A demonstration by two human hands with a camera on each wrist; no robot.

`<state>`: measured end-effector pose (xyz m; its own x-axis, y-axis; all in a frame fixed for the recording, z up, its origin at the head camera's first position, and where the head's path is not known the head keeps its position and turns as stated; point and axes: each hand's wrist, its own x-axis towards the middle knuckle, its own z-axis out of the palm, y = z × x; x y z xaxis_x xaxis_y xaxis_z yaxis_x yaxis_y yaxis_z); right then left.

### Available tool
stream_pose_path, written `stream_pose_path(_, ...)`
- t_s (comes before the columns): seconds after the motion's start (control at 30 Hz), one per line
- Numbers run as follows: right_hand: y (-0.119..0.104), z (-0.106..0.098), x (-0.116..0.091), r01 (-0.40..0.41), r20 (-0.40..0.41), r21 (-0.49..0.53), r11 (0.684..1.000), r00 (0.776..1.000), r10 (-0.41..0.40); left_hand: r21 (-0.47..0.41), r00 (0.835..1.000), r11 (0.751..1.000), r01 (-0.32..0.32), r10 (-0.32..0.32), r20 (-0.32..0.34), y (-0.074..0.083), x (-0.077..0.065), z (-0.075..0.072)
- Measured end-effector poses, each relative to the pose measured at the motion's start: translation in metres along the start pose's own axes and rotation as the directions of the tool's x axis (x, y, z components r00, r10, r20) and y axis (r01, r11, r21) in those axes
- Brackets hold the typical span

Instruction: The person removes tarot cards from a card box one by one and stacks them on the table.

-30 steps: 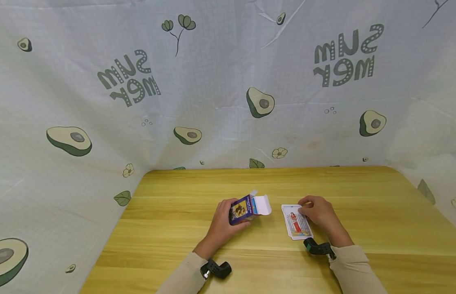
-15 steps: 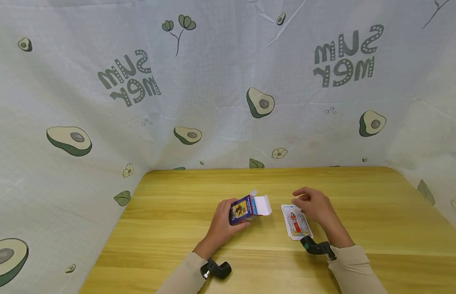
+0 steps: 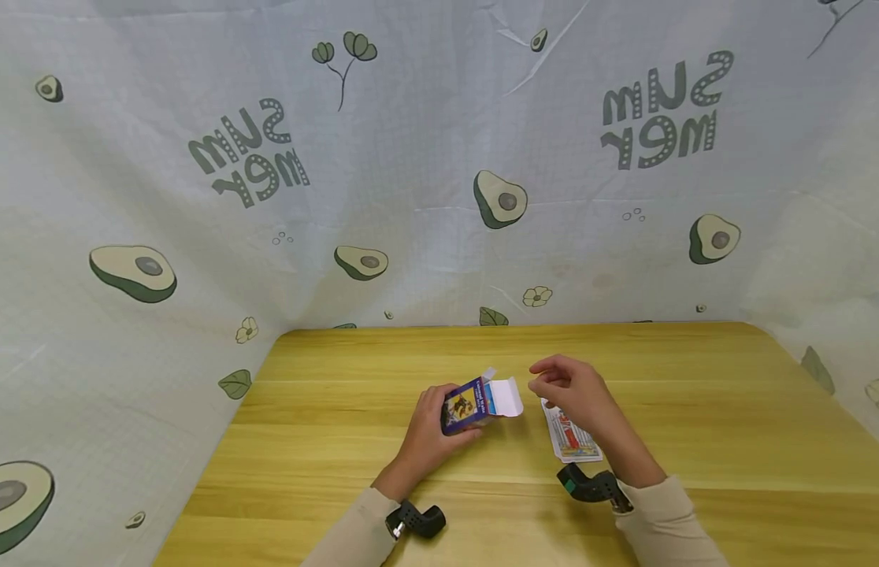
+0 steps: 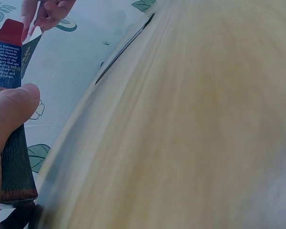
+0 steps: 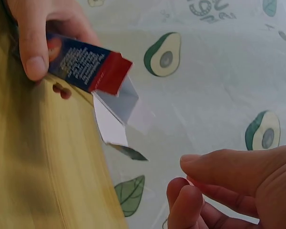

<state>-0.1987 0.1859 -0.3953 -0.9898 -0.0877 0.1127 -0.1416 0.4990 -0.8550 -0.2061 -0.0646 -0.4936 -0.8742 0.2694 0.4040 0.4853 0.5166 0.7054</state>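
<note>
My left hand [image 3: 425, 433] grips a purple-blue tarot card box [image 3: 461, 405], thumb along the near side and fingers round the far side. The box is tilted with its open end to the right; a white flap [image 3: 506, 398] sticks out there. In the right wrist view a red side flap [image 5: 115, 74] is folded out too. My right hand [image 3: 577, 394] hovers over the top of a stack of tarot cards [image 3: 577, 445], to the right of the flap. Its fingers are loosely bent with nothing between them, and it hides the upper part of the stack.
The cards lie face up on a yellow wood-grain table [image 3: 354, 362]. A pale curtain [image 3: 425, 157] printed with avocados hangs behind the table and along both sides. Each wrist wears a black camera mount, such as the left mount [image 3: 416, 520].
My right hand has lifted off the card stack and moved left toward the box's open end. The left hand and box have stayed still, and the cards lie where they were.
</note>
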Motion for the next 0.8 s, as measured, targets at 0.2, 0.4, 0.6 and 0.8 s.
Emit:
stream_pose_path(0.2, -0.005, 0.012, -0.003, 0.01, 0.034, 0.034, 0.999, 0.999, -0.011, 0.001, 1.0, 1.0, -0.008, 0.008, -0.007, 0.0, -0.002, -0.001)
stream_pose_path(0.4, -0.01, 0.02, -0.005, 0.015, 0.037, 0.025, 1.0, 0.999, -0.016, -0.006, 1.0, 1.0, 0.008, -0.008, 0.0, 0.001, -0.002, -0.001)
stream_pose_path(0.6, -0.011, 0.023, -0.005, 0.013, 0.039, -0.002, 1.0, 0.999, -0.013, -0.005, 1.0, 1.0, 0.006, -0.006, -0.003, 0.001, 0.0, -0.001)
stream_pose_path(0.8, -0.011, 0.026, -0.006, -0.021, 0.047, -0.011, 1.0, 0.999, 0.021, -0.004, 1.0, 1.0, 0.001, -0.001, 0.0, -0.001, 0.0, 0.0)
